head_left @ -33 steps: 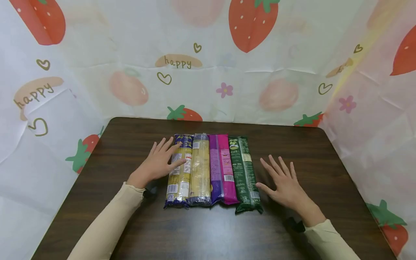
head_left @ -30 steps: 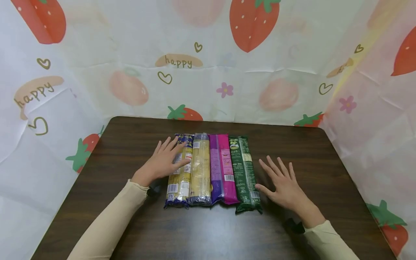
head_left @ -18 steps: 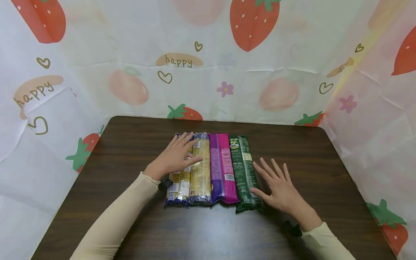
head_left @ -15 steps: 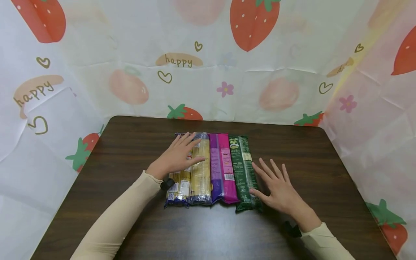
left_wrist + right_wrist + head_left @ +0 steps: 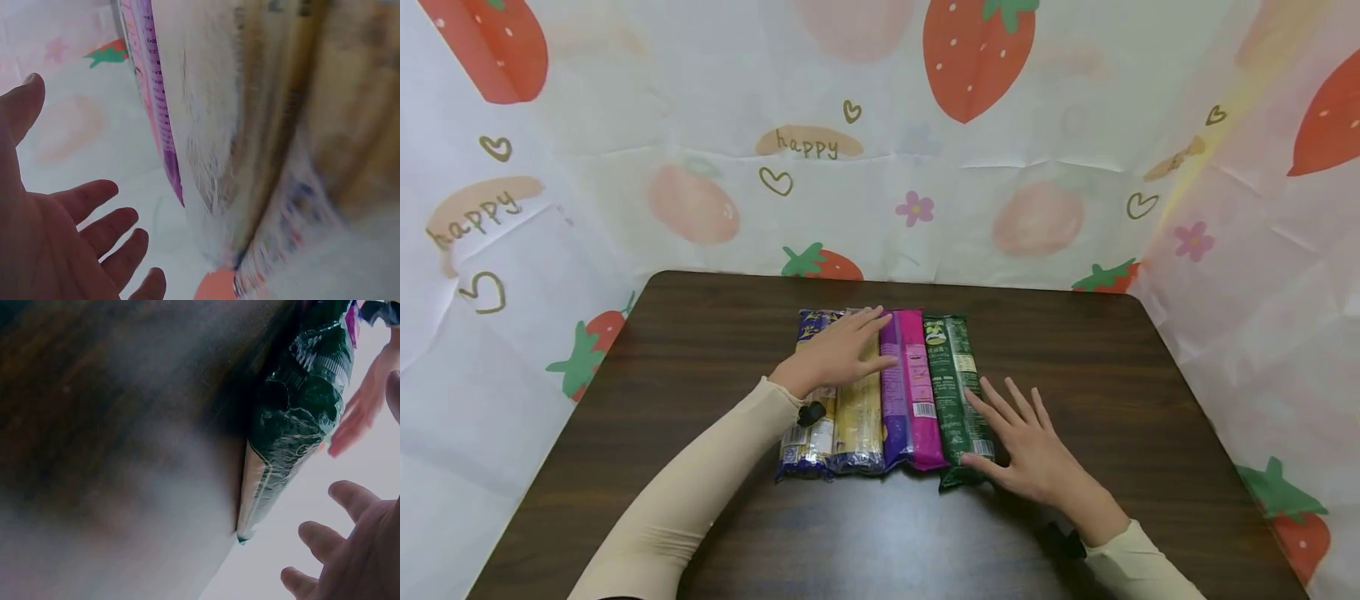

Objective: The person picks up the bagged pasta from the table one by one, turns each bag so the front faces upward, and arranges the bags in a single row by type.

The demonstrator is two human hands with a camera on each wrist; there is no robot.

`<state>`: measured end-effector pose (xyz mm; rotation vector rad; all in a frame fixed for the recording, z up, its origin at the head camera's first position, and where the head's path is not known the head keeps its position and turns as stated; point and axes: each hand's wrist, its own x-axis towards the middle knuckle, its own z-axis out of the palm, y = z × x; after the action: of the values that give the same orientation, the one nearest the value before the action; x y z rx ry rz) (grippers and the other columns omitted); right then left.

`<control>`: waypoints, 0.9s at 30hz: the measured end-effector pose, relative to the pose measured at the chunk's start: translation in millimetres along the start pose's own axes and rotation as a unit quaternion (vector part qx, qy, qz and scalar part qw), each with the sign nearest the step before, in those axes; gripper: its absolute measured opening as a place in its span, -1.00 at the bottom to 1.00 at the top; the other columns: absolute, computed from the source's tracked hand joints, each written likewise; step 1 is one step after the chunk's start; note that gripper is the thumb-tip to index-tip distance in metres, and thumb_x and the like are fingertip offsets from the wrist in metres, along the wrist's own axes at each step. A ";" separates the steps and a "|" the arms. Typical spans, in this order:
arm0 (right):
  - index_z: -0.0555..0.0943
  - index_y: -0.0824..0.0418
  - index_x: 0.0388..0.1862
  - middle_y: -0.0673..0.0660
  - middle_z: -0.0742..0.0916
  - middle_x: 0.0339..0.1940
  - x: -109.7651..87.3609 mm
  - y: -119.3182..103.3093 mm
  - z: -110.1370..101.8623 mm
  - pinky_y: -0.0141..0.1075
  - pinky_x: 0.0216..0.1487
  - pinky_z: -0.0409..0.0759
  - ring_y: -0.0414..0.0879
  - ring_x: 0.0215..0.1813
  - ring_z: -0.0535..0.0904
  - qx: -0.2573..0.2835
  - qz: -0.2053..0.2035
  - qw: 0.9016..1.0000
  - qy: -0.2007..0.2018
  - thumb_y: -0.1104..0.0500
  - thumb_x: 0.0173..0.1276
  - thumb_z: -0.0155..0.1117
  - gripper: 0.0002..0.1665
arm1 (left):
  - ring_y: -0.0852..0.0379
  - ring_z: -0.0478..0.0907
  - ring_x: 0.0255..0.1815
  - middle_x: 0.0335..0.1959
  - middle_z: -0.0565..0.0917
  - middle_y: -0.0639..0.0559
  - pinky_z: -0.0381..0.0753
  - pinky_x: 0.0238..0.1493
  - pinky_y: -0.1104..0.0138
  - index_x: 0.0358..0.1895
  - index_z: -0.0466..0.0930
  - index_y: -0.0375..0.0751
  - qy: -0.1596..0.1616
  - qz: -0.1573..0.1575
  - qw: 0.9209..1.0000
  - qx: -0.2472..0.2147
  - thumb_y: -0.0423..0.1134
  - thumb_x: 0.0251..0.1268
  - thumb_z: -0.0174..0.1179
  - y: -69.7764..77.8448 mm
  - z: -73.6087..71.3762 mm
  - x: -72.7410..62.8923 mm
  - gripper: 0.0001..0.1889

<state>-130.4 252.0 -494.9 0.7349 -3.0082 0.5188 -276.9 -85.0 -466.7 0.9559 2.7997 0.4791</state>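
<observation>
Only wrist views show fingers (image 5: 111,230) apart from packets (image 5: 209,100).

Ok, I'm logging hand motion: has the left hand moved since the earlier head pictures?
Yes, rightward: in the head view, the left hand first overlapped only the leftmost pack; now it overlaps the unmoved purple-pink pack.

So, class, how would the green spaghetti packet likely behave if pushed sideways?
The green spaghetti packet would probably slide rather than roll, since it lies flat. Its long, straight shape suggests a stiff middle; its crinkled end might flop.
</observation>
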 end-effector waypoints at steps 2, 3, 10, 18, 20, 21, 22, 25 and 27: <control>0.18 -0.05 0.80 0.22 0.19 0.79 -0.4 -0.5 0.9 0.49 0.61 -0.21 0.39 0.76 -0.04 -0.003 -0.004 1.000 0.001 -0.44 0.47 0.32 0.10 | -0.17 -0.06 0.79 0.79 0.02 -0.13 -0.10 0.75 0.00 0.78 0.02 -0.11 -0.004 0.001 1.000 -0.004 0.41 0.60 0.01 1.9 1.0 6.2 -0.05; 0.17 -0.05 0.80 0.22 0.19 0.79 -0.6 -0.9 1.4 0.49 0.61 -0.20 0.39 0.76 -0.04 -0.004 -0.006 1.000 -0.001 -0.44 0.46 0.32 0.11 | -0.18 -0.05 0.79 0.79 0.03 -0.14 -0.09 0.75 -0.01 0.78 0.02 -0.12 -0.003 0.004 1.000 -0.006 0.40 0.61 0.01 2.4 2.0 9.2 -0.05; 0.12 -0.04 0.82 0.18 0.16 0.81 -2.8 -4.0 5.7 0.47 0.63 -0.18 0.34 0.77 -0.02 -0.008 -0.013 1.000 -0.021 -0.50 0.38 0.35 0.22 | -0.12 -0.02 0.78 0.79 0.02 -0.13 0.04 0.72 -0.05 0.79 -0.05 -0.11 -0.032 0.014 0.999 -0.031 0.37 0.62 0.04 13.2 6.2 29.4 -0.05; 0.07 -0.03 0.83 0.19 0.13 0.81 -5.5 -4.1 8.7 0.46 0.64 -0.15 0.33 0.76 0.01 -0.005 -0.016 0.999 -0.034 -0.61 0.25 0.39 0.38 | -0.03 -0.02 0.78 0.79 0.03 -0.10 0.08 0.72 0.01 0.79 -0.03 -0.10 -0.052 0.021 0.998 -0.007 0.36 0.65 0.00 21.3 13.0 49.8 -0.08; 0.07 -0.02 0.83 0.20 0.12 0.81 -5.3 -4.0 8.6 0.45 0.64 -0.12 0.33 0.76 0.01 -0.006 -0.020 0.999 -0.034 -0.61 0.21 0.42 0.41 | -0.02 -0.03 0.79 0.79 0.02 -0.08 0.07 0.72 0.01 0.79 -0.03 -0.10 -0.055 0.019 0.998 -0.006 0.36 0.65 0.00 23.1 13.8 54.2 -0.08; 0.07 -0.01 0.83 0.20 0.12 0.81 -5.1 -3.9 8.6 0.44 0.64 -0.10 0.34 0.76 0.01 -0.006 -0.022 0.999 -0.033 -0.60 0.20 0.44 0.42 | -0.02 -0.03 0.79 0.79 0.02 -0.08 0.07 0.72 0.02 0.79 -0.03 -0.10 -0.056 0.019 0.998 -0.005 0.35 0.65 0.01 23.7 14.2 56.6 -0.08; 0.07 0.00 0.82 0.21 0.12 0.81 -4.9 -3.7 8.7 0.43 0.64 -0.09 0.34 0.76 0.01 -0.007 -0.024 0.999 -0.032 -0.59 0.19 0.45 0.43 | -0.03 -0.03 0.79 0.79 0.02 -0.08 0.06 0.72 0.02 0.79 -0.02 -0.11 -0.056 0.020 0.998 -0.004 0.35 0.65 0.01 24.2 14.7 59.0 -0.08; 0.07 0.02 0.82 0.22 0.11 0.81 -4.3 -3.2 9.4 0.42 0.65 -0.07 0.34 0.76 0.01 -0.007 -0.028 0.999 -0.032 -0.57 0.16 0.51 0.46 | -0.06 -0.02 0.78 0.79 0.03 -0.09 0.06 0.72 0.02 0.78 0.00 -0.13 -0.060 0.017 0.998 -0.003 0.34 0.65 0.03 25.9 15.2 65.9 -0.09; 0.07 0.03 0.82 0.23 0.11 0.81 -3.8 -2.9 9.8 0.42 0.65 -0.06 0.34 0.76 0.01 -0.006 -0.028 0.999 -0.034 -0.56 0.15 0.52 0.47 | -0.06 -0.01 0.78 0.79 0.04 -0.08 0.07 0.72 0.02 0.78 0.00 -0.13 -0.061 0.012 0.998 -0.001 0.35 0.64 0.02 26.5 16.5 70.9 -0.08</control>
<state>-124.9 248.2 -503.6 0.8508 -3.0397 0.4847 -313.7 -17.4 -475.5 0.9848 2.6812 0.4128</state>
